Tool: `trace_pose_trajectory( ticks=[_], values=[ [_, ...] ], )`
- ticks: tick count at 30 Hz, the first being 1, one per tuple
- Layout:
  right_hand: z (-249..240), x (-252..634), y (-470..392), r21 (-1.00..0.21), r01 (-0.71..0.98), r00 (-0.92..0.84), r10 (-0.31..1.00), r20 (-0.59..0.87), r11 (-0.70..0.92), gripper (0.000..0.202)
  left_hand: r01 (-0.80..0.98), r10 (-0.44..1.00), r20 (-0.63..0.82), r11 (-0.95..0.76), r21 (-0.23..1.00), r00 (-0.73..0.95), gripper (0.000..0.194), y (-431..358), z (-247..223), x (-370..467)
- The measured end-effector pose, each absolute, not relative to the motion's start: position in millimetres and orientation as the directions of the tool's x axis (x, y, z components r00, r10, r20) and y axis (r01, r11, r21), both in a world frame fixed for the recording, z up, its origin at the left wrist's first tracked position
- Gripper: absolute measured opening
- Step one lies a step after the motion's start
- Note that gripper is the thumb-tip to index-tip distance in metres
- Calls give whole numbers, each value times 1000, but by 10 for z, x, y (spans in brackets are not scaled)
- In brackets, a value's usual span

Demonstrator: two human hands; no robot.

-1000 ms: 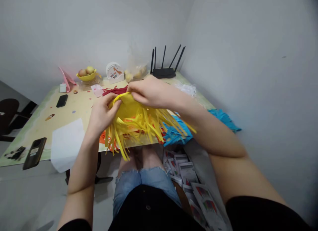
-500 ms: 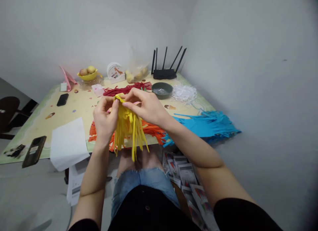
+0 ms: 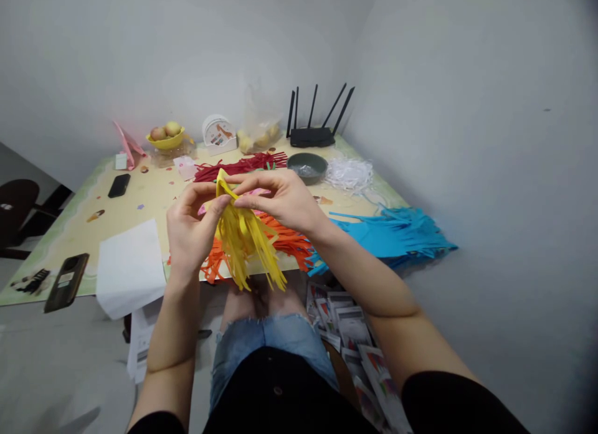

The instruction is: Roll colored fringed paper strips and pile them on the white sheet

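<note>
A yellow paper tassel (image 3: 247, 238) hangs between my two hands above the table's front edge, its strips dangling down. My left hand (image 3: 194, 225) pinches the left side of its folded top band between thumb and fingers. From the right, my right hand (image 3: 283, 200) pinches the same band, thumb and fingertips close to those of the left. Behind and below lie orange fringed strips (image 3: 292, 241), partly covered by the yellow ones. Blue fringed strips (image 3: 392, 235) lie on the table's right side, under and beyond my right forearm. Dark red fringed strips (image 3: 240, 166) lie farther back.
A green bowl (image 3: 307, 166) and white string (image 3: 349, 174) are beyond my right hand, before a black router (image 3: 312, 136). White paper (image 3: 131, 266) overhangs the front edge, beside a phone (image 3: 66, 283). Another phone (image 3: 119, 185) and a yellow fruit bowl (image 3: 167, 141) lie farther left.
My hands stay on the yellow tassel's top band, which now stands up more in a fold. The dangling strips have swung and bunched differently. The view has shifted slightly.
</note>
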State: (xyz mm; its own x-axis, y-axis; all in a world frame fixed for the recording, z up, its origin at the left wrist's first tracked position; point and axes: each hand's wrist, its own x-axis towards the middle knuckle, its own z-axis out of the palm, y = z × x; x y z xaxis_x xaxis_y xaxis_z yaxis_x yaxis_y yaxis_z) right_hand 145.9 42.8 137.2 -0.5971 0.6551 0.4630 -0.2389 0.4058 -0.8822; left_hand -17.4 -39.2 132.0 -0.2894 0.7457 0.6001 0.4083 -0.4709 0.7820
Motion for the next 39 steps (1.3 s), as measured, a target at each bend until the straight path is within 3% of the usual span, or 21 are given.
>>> trace_pose_trajectory(
  ticks=[12, 25, 34, 39],
  values=[
    [1384, 1477, 425, -830, -238, -559, 627, 542, 505, 17, 337, 776, 551, -452, 826, -307, 33, -419, 1333, -148],
    [1354, 1480, 416, -832, -260, -572, 616, 541, 489, 33, 318, 800, 529, -442, 839, -283, 34, -467, 1361, -132],
    [1323, 1474, 335, -794, -250, -579, 571, 581, 555, 35, 312, 785, 553, -470, 826, -279, 35, -506, 1372, -81],
    [1324, 1472, 303, -815, -284, -569, 595, 567, 505, 37, 311, 777, 583, -508, 803, -237, 29, -521, 1352, -78]
  ],
)
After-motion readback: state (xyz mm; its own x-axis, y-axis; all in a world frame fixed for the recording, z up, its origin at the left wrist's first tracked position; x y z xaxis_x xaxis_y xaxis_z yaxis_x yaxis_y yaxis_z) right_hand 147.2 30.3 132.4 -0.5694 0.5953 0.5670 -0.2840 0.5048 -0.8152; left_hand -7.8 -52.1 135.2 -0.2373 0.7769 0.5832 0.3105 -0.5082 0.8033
